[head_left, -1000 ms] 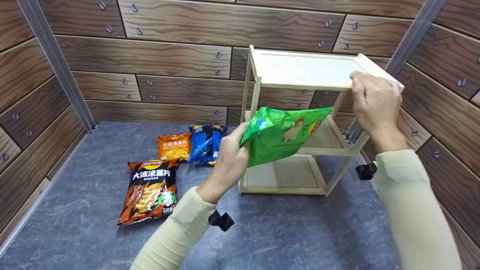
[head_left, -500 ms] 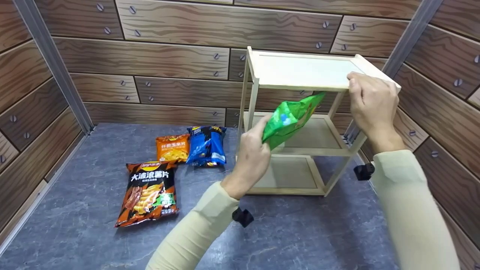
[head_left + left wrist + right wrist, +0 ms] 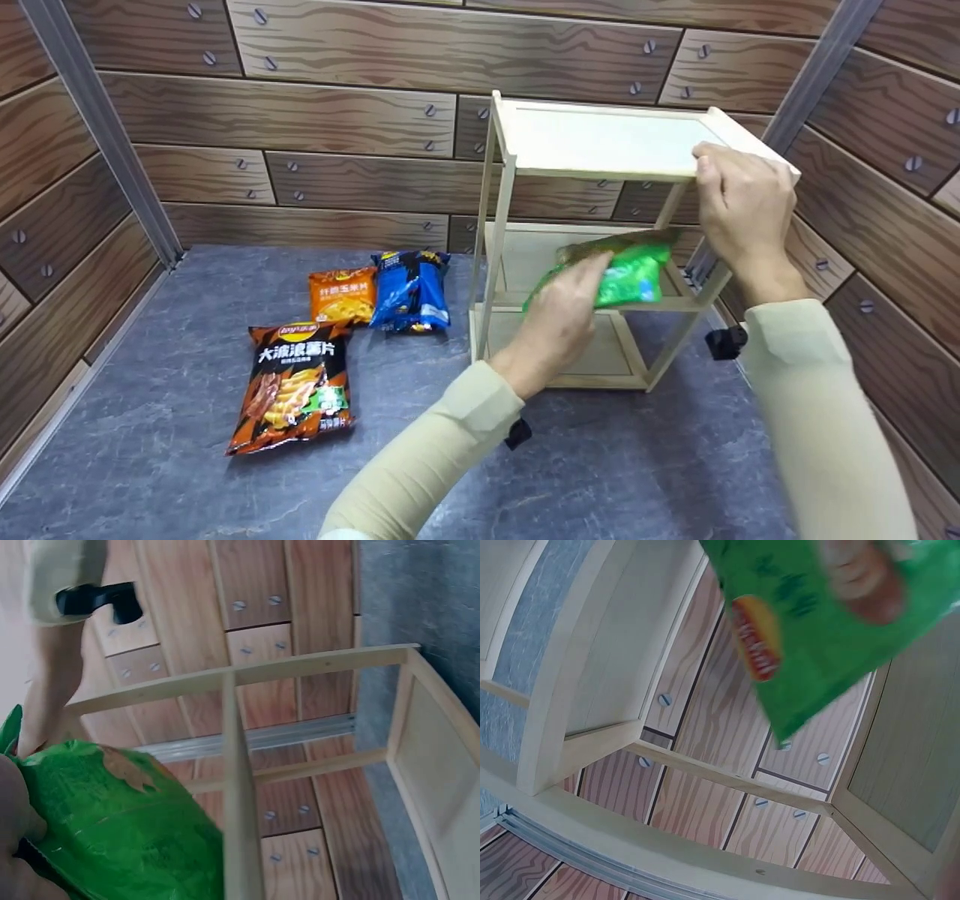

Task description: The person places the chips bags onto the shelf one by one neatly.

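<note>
A green bag of chips [image 3: 637,276] is gripped by my left hand [image 3: 559,322] at the front of the middle level of a small pale wooden shelf rack [image 3: 607,139]. In the left wrist view the thumb and fingers pinch the edge of the green bag [image 3: 135,825], which covers part of the frame. The right wrist view shows the same bag [image 3: 810,622] between two shelf boards, its red and yellow logo facing that camera. My right hand [image 3: 746,202] holds the rack's top board at its right front corner, fingers curled over the edge.
Left of the rack lie a blue chip bag [image 3: 412,292], a small orange chip bag [image 3: 343,295] and a larger black and orange chip bag [image 3: 292,386] on the grey marbled tabletop [image 3: 150,390]. Wood-patterned walls [image 3: 337,112] enclose the back and sides.
My left hand has moved right with the green bag, from in front of the rack to its middle level, and the bag has turned and tilted flatter. The right hand keeps its hold.
</note>
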Available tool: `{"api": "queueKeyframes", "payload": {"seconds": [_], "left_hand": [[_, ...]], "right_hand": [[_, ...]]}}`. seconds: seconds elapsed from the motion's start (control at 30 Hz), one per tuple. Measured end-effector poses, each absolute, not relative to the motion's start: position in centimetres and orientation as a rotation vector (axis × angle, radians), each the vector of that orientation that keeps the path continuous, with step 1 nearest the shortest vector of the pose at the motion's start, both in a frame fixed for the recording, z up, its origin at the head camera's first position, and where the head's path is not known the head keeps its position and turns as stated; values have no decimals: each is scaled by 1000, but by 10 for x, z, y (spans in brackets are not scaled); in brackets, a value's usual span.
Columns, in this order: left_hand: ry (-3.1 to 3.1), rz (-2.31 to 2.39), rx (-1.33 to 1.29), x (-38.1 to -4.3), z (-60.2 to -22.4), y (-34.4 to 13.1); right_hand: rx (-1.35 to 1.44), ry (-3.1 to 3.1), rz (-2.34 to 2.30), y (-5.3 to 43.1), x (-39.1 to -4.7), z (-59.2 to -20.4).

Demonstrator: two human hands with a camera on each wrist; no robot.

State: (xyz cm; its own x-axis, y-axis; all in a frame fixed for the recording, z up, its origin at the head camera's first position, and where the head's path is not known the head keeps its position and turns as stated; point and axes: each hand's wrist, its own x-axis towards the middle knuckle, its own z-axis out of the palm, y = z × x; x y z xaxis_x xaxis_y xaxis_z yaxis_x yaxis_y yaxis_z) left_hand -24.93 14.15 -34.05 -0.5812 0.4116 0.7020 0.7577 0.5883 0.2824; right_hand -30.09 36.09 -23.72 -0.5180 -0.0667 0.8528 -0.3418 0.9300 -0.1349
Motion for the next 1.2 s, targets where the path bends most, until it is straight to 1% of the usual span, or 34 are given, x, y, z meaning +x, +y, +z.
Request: {"api": "queueKeyframes", "payload": {"seconds": [0.27,0.63,0.93,1.2], "left_hand": [[-2351,-420,-893,-258,-358,167],[-2425,-222,-770,-277,-375,190],[-2566,-74,-737,-288,-380,210],[-2636,123,-745,-289,-386,229]], "right_hand": [[290,-2093,355,361,-301,-237],[279,-2099,362,360,-300,-238],[274,-2113,350,361,-300,-237],[269,-2113,359,360,-299,-237]]}}
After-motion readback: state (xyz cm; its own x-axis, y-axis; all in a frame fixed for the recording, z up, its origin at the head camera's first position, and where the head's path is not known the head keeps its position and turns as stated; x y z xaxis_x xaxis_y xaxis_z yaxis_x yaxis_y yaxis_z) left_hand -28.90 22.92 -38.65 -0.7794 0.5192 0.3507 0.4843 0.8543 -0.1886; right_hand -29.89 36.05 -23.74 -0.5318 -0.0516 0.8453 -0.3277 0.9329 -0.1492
